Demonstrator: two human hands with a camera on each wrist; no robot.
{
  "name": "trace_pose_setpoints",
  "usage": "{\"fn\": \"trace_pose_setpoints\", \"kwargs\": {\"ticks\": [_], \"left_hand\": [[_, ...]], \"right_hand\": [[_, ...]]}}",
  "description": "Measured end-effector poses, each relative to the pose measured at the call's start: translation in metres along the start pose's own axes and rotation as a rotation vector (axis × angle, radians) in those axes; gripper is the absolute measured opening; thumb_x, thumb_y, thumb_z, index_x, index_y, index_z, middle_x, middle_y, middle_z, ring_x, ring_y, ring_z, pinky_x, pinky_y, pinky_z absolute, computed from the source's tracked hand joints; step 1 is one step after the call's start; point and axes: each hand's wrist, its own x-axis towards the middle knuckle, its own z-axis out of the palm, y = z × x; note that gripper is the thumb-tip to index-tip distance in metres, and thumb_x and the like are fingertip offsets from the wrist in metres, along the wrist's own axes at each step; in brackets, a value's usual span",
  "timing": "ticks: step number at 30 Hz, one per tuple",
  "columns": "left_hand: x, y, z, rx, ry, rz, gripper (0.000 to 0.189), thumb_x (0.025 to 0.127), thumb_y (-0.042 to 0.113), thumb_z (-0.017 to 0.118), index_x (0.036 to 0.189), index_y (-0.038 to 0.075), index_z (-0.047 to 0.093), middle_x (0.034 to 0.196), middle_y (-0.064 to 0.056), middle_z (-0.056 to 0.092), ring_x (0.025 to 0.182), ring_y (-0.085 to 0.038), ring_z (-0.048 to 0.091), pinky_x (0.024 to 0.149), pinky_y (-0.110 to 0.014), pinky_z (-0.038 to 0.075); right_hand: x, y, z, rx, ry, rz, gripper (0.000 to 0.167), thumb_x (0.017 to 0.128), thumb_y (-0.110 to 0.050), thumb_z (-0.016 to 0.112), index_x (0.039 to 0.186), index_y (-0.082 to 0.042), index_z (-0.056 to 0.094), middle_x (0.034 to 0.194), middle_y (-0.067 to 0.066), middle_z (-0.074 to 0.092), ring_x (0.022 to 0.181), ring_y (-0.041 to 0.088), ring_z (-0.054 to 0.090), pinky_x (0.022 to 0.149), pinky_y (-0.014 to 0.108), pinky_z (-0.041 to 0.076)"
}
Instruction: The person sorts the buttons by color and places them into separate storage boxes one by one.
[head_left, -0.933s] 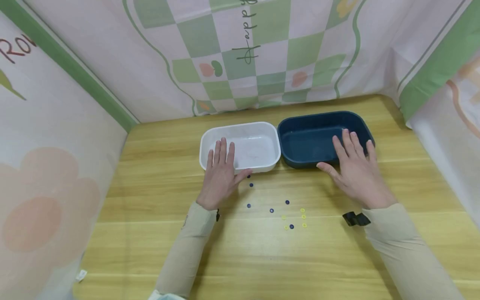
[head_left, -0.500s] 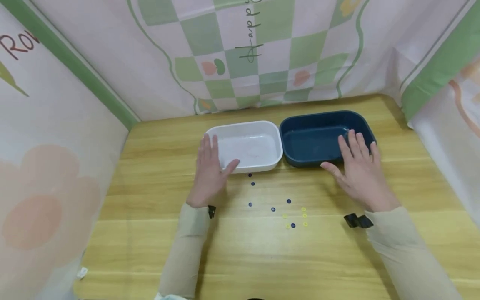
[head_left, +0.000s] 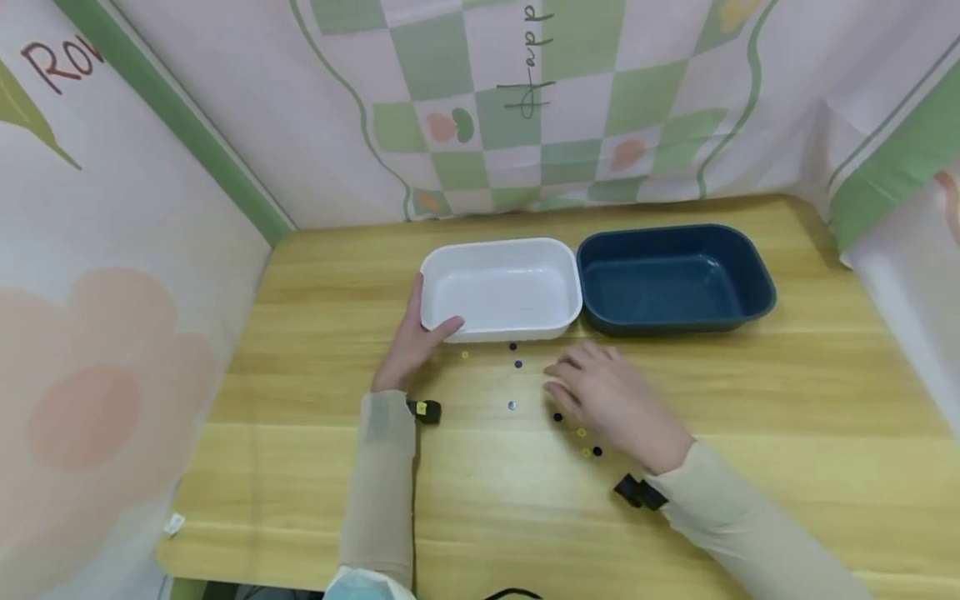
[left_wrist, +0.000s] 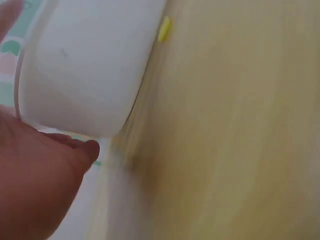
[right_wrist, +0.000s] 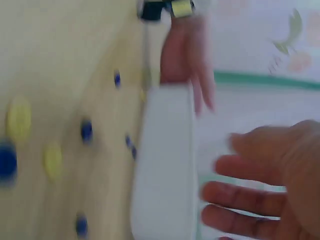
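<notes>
My left hand (head_left: 408, 346) holds the near left corner of the white container (head_left: 502, 327), its thumb over the front rim and its fingers along the end wall. In the left wrist view the fingertips (left_wrist: 90, 149) reach around that end. My right hand (head_left: 611, 400) hovers over the table with bent fingers, blurred, and nothing shows between them in the right wrist view. Around it lie small button-like discs, such as a dark blue disc (head_left: 558, 417) and a yellow disc (head_left: 581, 432). Other discs are hidden under this hand. Another yellow disc (head_left: 465, 355) lies by the white container.
A dark blue container (head_left: 675, 325) stands right beside the white one, at its right. Behind both, a patterned curtain (head_left: 510, 125) hangs at the back edge of the wooden table (head_left: 480, 517). More curtain flanks the left and right sides.
My right hand has come from over the dark blue container down and left to the discs, its fingers now bent. My left hand has slid to the white container's left end and gripped its corner.
</notes>
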Motion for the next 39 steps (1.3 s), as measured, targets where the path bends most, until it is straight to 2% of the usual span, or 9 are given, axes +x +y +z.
{"fn": "trace_pose_setpoints", "kwargs": {"ticks": [2,4,8,13,17,25,39], "left_hand": [[-0.002,-0.002,0.001,-0.001,0.012,0.004,0.112,0.08,0.051,0.076,0.157,0.03,-0.003,0.163,0.003,0.004,0.146,-0.02,0.012,0.117,-0.041,0.014],[-0.003,-0.003,0.0,-0.002,0.025,0.007,0.113,0.078,0.051,0.077,0.157,0.032,-0.002,0.163,0.002,0.007,0.145,-0.022,0.016,0.117,-0.042,0.017],[-0.003,-0.003,0.0,0.044,0.019,0.001,0.114,0.076,0.055,0.077,0.155,0.037,-0.004,0.162,-0.002,0.01,0.144,-0.027,0.021,0.115,-0.048,0.02],[0.0,-0.002,0.002,0.087,-0.037,-0.011,0.116,0.076,0.058,0.075,0.154,0.039,-0.01,0.163,-0.007,0.008,0.144,-0.031,0.022,0.114,-0.049,0.021],[0.001,-0.002,0.002,0.066,-0.051,0.001,0.117,0.077,0.057,0.075,0.154,0.038,-0.011,0.163,-0.008,0.007,0.143,-0.03,0.023,0.114,-0.048,0.021],[-0.001,-0.002,-0.002,0.077,-0.039,-0.012,0.115,0.078,0.057,0.074,0.153,0.041,-0.012,0.163,-0.006,0.006,0.144,-0.032,0.021,0.114,-0.051,0.021],[-0.001,-0.001,-0.002,0.037,-0.05,0.011,0.113,0.08,0.05,0.075,0.153,0.04,-0.011,0.161,-0.008,0.014,0.14,-0.029,0.03,0.113,-0.049,0.024]], "right_hand": [[0.008,-0.009,0.009,-0.014,-0.082,-0.029,0.02,0.093,-0.024,0.066,0.106,-0.01,0.073,0.1,0.003,0.064,0.098,0.025,0.056,0.083,0.044,0.046],[0.015,-0.016,0.018,-0.046,-0.126,-0.057,0.015,0.092,-0.023,0.068,0.101,-0.013,0.075,0.094,0.001,0.064,0.092,0.024,0.058,0.08,0.042,0.046],[0.023,-0.024,0.035,-0.125,-0.164,-0.104,0.007,0.09,-0.024,0.07,0.09,-0.019,0.075,0.083,-0.003,0.061,0.079,0.021,0.054,0.067,0.036,0.041],[0.024,-0.027,0.047,-0.279,-0.207,-0.184,0.004,0.086,-0.017,0.073,0.082,-0.02,0.073,0.076,-0.002,0.057,0.07,0.02,0.049,0.061,0.033,0.038],[0.025,-0.03,0.051,-0.354,-0.223,-0.233,0.01,0.082,-0.007,0.073,0.079,-0.017,0.073,0.075,0.0,0.056,0.068,0.02,0.046,0.061,0.033,0.037],[0.029,-0.036,0.056,-0.42,-0.186,-0.372,0.009,0.084,-0.005,0.068,0.076,-0.009,0.072,0.08,0.004,0.06,0.074,0.022,0.054,0.066,0.034,0.043],[0.033,-0.042,0.057,-0.452,-0.276,-0.359,0.012,0.089,-0.01,0.062,0.084,-0.007,0.073,0.086,0.006,0.062,0.078,0.022,0.055,0.075,0.038,0.048]]}}
